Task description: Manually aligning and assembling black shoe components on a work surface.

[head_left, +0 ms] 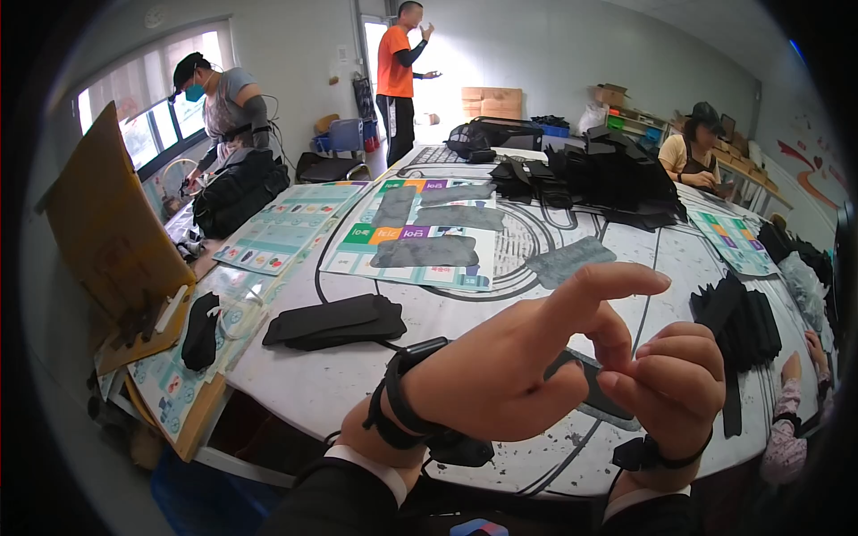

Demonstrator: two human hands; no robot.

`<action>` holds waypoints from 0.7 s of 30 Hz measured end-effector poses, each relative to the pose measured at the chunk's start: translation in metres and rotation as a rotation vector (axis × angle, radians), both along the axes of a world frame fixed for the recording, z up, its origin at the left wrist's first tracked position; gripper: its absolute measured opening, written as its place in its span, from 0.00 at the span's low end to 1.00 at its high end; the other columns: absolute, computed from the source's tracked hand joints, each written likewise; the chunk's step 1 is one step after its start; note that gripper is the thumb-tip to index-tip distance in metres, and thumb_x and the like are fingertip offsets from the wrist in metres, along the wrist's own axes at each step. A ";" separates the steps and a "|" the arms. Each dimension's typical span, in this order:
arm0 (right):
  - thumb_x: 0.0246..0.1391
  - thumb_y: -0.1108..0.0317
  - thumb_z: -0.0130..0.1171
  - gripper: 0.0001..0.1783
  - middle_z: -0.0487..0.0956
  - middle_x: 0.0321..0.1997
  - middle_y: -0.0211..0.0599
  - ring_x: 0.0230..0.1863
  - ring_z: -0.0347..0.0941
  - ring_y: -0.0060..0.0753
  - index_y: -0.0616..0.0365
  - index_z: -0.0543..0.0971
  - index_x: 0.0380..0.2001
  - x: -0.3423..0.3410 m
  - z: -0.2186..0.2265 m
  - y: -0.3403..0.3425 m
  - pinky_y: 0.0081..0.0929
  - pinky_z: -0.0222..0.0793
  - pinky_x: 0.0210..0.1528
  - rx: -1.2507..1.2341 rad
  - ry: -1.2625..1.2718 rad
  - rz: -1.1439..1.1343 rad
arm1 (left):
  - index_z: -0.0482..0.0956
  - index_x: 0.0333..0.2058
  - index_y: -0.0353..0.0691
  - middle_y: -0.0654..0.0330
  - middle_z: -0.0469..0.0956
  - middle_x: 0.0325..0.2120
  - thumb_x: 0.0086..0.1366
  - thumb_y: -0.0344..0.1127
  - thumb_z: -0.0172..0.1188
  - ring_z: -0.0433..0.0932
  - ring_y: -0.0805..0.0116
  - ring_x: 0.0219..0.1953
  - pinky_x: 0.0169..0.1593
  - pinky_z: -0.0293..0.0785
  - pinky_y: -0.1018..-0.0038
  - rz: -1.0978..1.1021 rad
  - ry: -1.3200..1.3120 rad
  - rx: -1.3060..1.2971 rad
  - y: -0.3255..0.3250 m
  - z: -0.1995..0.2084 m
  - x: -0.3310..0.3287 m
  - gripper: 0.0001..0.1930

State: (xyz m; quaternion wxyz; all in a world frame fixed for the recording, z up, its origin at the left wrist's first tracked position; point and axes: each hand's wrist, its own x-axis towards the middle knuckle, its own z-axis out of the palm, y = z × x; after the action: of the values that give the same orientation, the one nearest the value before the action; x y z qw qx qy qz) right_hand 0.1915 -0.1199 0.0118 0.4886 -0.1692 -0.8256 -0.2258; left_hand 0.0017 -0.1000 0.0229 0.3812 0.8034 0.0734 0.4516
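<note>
Over the near part of the table, my left hand (527, 362) has its index finger stretched to the right, its middle finger bent, and its thumb apart from them. My right hand (675, 384) is closed beside it, thumb and index finger pinched at the left middle fingertip. Whatever lies in that pinch, if anything, is hidden. Below the hands lies a dark strip with a grey border (617, 411), partly covered. Left of my hands is a stack of black fabric pieces (335, 322). Beyond them lie a grey patch (572, 260) and another grey patch (424, 252).
A large black fabric heap (617, 179) covers the table's far side. Black strips (737, 322) are piled at right, near another person's hand (792, 366). A cardboard panel (116, 232) stands at left. People (398, 71) are around the room.
</note>
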 end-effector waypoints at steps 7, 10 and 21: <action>0.27 0.72 0.70 0.14 0.72 0.29 0.23 0.29 0.70 0.24 0.49 0.83 0.26 0.004 0.001 0.004 0.23 0.68 0.29 -0.076 -0.031 0.082 | 0.55 0.55 0.28 0.48 0.62 0.51 0.48 0.21 0.41 0.74 0.67 0.35 0.44 0.71 0.69 -0.029 0.024 -0.091 0.002 0.000 0.003 0.30; 0.28 0.72 0.69 0.14 0.72 0.28 0.22 0.29 0.70 0.24 0.49 0.83 0.26 0.006 0.001 0.004 0.23 0.68 0.30 -0.074 -0.044 0.103 | 0.55 0.54 0.28 0.48 0.63 0.51 0.47 0.20 0.41 0.73 0.67 0.35 0.44 0.71 0.69 -0.036 0.025 -0.083 0.000 -0.001 0.004 0.30; 0.28 0.72 0.68 0.14 0.73 0.30 0.23 0.29 0.70 0.24 0.50 0.83 0.27 0.006 0.002 0.004 0.22 0.68 0.30 -0.046 -0.035 0.124 | 0.57 0.52 0.28 0.47 0.63 0.52 0.42 0.15 0.41 0.74 0.66 0.35 0.43 0.71 0.69 0.027 -0.012 -0.046 -0.007 0.002 0.006 0.32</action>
State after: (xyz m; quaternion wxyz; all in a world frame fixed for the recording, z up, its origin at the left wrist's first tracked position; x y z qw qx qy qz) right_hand 0.1976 -0.1160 0.0142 0.4830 -0.1246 -0.8480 -0.1791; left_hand 0.0079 -0.1075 0.0249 0.3937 0.7906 0.0923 0.4598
